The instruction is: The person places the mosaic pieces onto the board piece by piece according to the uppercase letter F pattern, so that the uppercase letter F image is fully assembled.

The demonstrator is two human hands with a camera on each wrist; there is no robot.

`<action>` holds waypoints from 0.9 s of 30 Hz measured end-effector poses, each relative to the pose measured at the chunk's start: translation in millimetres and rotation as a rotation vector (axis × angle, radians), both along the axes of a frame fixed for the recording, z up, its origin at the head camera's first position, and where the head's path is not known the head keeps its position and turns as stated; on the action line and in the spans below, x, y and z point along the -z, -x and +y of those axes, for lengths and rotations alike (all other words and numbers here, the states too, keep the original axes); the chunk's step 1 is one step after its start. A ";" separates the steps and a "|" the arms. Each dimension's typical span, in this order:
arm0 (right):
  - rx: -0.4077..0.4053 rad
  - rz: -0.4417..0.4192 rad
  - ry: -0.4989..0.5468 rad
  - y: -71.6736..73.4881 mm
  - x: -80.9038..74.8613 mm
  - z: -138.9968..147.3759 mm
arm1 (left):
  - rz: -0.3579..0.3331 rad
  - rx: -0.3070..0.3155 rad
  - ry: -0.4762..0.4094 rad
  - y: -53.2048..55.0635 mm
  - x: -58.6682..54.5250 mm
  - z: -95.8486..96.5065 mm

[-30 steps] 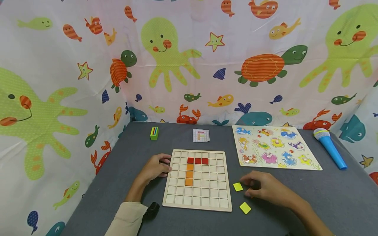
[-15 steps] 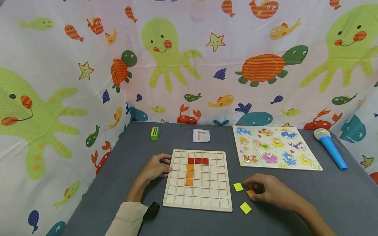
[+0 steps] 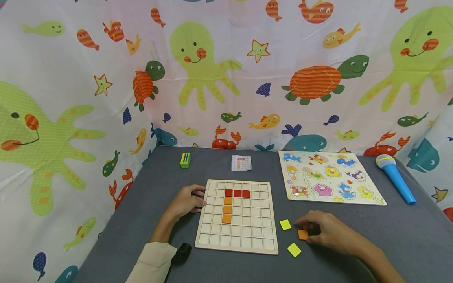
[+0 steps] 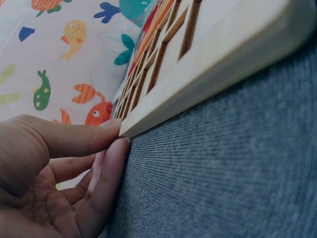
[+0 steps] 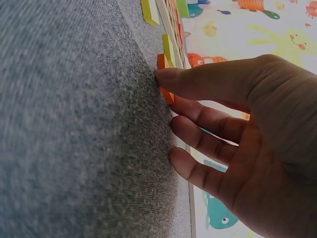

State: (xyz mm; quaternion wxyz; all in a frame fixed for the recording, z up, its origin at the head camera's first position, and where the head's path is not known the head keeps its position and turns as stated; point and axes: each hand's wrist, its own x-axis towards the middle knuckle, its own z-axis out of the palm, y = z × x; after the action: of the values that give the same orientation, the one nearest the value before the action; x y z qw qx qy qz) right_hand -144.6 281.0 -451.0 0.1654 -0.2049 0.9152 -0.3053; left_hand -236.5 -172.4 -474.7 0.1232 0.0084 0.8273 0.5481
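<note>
A square wooden grid board (image 3: 247, 232) lies on the table, with red tiles (image 3: 237, 193) in a row and orange tiles (image 3: 227, 209) in a column below its left end. My left hand (image 3: 186, 201) pinches the board's left edge between thumb and index finger, plainly in the left wrist view (image 4: 64, 168). To the right of the board, my right hand (image 3: 329, 230) has thumb and index finger at opposite edges of a loose orange tile (image 3: 302, 234), low at the tabletop. Two yellow tiles (image 3: 285, 225) lie between that hand and the board.
A small printed pattern card (image 3: 241, 162) lies behind the board. At the back left stands a small green box (image 3: 185, 160). A sea-animal puzzle board (image 3: 323, 177) and a blue toy microphone (image 3: 396, 179) occupy the right rear. Sea-themed curtains surround the grey table (image 3: 141, 220).
The orange tile, hidden from the head view at first, has come into sight at my right fingertips. That hand has shifted slightly right and toward me. My left hand stays at the board.
</note>
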 end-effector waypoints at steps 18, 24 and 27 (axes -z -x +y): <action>-0.020 0.009 -0.040 -0.9 0.4 0.6 | 0.000 0.001 -0.001 1.3 2.3 -0.8; -0.012 0.022 -0.031 -1.2 0.0 -1.9 | -0.002 0.003 -0.001 1.1 1.5 -0.5; -0.007 0.039 -0.019 -1.1 -1.6 -4.6 | -0.002 0.003 -0.001 1.0 1.1 -0.5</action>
State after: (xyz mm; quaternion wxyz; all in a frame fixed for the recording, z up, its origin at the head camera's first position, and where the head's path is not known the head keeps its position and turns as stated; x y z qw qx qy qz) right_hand -143.5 276.4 -449.5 0.1504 -0.2126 0.9204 -0.2917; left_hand -237.5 -172.9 -475.7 0.1250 0.0091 0.8268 0.5483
